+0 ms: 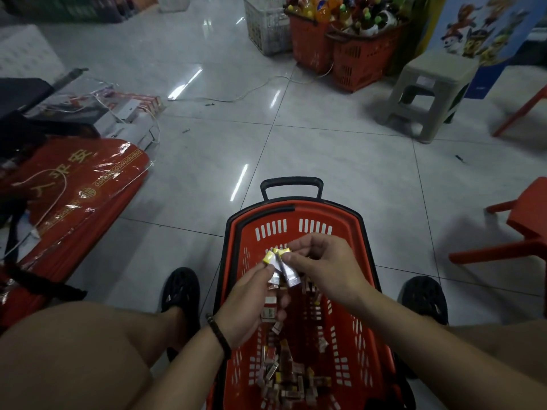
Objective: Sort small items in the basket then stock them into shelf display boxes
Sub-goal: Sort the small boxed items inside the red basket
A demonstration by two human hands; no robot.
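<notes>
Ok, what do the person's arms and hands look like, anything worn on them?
Both forearms are bare, no sleeves in view. The left hand and right hand are ungloved. A dark beaded bracelet circles the left wrist; the right wrist carries nothing.

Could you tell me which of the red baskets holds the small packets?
The near basket, directly under the left hand and right hand pinching packets; the two far baskets hold bottles.
</notes>
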